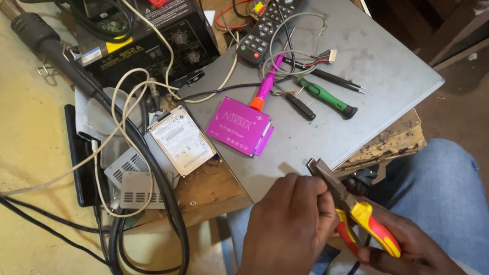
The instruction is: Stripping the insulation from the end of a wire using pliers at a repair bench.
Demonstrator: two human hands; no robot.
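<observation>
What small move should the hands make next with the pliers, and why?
Probably steady the grip before squeezing. The right hand holds the red and yellow handles of the pliers, whose jaws look closed or nearly so beside the left hand. The left fingers curl at the jaw tips, hiding whatever is pinched, so a firmer hold there seems wise first.

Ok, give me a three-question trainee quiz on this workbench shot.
1. True or false: the right hand holds pliers with red and yellow handles.
2. What colour is the small flat box on the grey metal sheet?
3. The green-handled screwdriver lies: A) on the grey metal sheet, B) on the floor, C) in the left hand.

Key: 1 true; 2 magenta; 3 A.
</observation>
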